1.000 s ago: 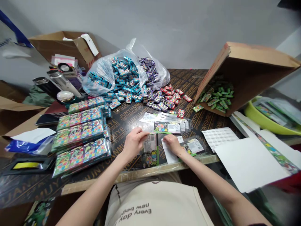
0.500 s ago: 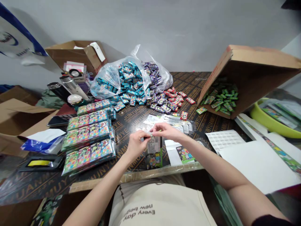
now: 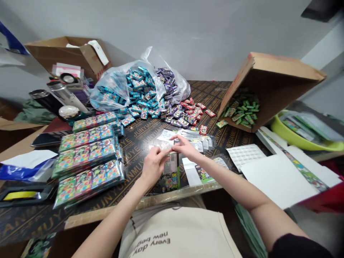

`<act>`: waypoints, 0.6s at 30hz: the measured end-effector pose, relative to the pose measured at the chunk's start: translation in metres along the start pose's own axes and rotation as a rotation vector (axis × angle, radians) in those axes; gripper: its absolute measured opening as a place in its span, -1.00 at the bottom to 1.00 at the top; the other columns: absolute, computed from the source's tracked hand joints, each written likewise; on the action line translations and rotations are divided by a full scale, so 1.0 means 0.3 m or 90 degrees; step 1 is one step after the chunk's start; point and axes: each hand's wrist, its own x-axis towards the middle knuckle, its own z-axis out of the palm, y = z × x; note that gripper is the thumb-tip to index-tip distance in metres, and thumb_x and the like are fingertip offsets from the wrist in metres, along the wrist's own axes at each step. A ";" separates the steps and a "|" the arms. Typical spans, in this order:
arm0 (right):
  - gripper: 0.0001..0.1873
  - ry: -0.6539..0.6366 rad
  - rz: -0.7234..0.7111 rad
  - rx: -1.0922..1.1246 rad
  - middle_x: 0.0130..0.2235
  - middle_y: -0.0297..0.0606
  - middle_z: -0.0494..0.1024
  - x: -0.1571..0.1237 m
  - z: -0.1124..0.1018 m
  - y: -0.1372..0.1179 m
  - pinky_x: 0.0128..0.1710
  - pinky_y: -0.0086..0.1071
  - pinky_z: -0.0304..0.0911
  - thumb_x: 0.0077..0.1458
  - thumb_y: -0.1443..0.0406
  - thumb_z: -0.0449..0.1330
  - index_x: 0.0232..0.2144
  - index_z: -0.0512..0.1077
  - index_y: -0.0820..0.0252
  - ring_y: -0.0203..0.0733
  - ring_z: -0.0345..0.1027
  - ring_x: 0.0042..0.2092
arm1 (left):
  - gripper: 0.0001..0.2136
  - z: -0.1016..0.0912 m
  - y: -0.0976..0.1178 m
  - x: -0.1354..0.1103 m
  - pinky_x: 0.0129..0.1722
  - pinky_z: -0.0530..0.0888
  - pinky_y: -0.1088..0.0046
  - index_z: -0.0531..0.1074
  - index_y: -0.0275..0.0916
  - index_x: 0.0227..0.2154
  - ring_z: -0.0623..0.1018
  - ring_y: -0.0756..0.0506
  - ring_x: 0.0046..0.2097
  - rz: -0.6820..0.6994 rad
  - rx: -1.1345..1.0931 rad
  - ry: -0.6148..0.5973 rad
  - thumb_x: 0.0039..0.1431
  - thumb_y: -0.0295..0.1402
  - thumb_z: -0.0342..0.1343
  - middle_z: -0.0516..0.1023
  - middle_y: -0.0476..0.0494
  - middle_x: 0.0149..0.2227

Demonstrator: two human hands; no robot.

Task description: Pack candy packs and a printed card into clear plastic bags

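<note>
My left hand (image 3: 153,165) and my right hand (image 3: 184,147) meet over the near middle of the table, both pinching the top edge of a clear plastic packet (image 3: 171,171) with a green printed card inside. The packet lies upright in front of me near the table's front edge. Just beyond my hands is a fanned stack of empty clear packets (image 3: 199,141). Another green card packet (image 3: 204,175) lies to the right of my wrist on white paper.
Stacks of filled colourful packets (image 3: 88,157) lie at left. A plastic bag of blue and purple candy boxes (image 3: 139,89) and loose red ones (image 3: 193,109) sit behind. A tipped cardboard box (image 3: 271,86) holds green boxes. White sheets (image 3: 276,179) and a yellow basin (image 3: 303,138) are at right.
My right hand lifted off the white paper at right and came up to join my left hand at the packet's top edge. The view shifted slightly.
</note>
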 end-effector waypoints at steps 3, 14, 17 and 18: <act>-0.73 0.114 -0.035 -0.226 -0.35 -0.29 0.47 -0.020 -0.118 0.075 -0.31 -0.38 0.20 0.03 0.31 0.06 -0.15 0.27 0.13 -0.27 0.35 -0.34 | -0.75 -0.031 -0.045 -0.002 -0.29 0.35 0.36 0.44 -0.19 -0.20 0.39 -0.11 -0.27 -0.025 0.110 -0.026 0.16 -0.29 -0.08 0.35 -0.15 -0.38; -0.88 0.082 0.030 -0.627 -0.38 -0.27 0.42 -0.142 -0.255 0.352 -0.23 -0.37 0.00 -0.18 0.32 0.28 -0.51 0.43 0.23 -0.19 0.22 -0.24 | -0.20 0.132 -0.145 0.004 0.04 -0.11 -0.18 0.29 -0.20 -0.11 0.19 -0.41 0.10 0.198 0.185 -0.503 -0.64 -0.35 0.39 0.26 -0.38 0.04; -0.89 0.064 0.009 -0.621 -0.43 -0.31 0.44 -0.137 -0.254 0.357 -0.21 -0.36 -0.04 -0.17 0.33 0.28 -0.49 0.42 0.22 -0.20 0.21 -0.24 | -0.38 0.147 -0.129 0.035 -0.02 0.10 -0.05 0.33 -0.24 -0.28 0.38 -0.31 -0.11 0.215 0.136 -0.529 -0.59 -0.29 0.37 0.41 -0.25 -0.18; -0.89 0.062 0.004 -0.618 -0.44 -0.31 0.44 -0.137 -0.256 0.359 -0.21 -0.35 -0.05 -0.16 0.33 0.27 -0.47 0.42 0.21 -0.20 0.21 -0.25 | -0.45 0.141 -0.121 0.045 -0.07 0.19 0.05 0.34 -0.24 -0.34 0.42 -0.26 -0.19 0.213 0.109 -0.545 -0.54 -0.30 0.36 0.44 -0.19 -0.27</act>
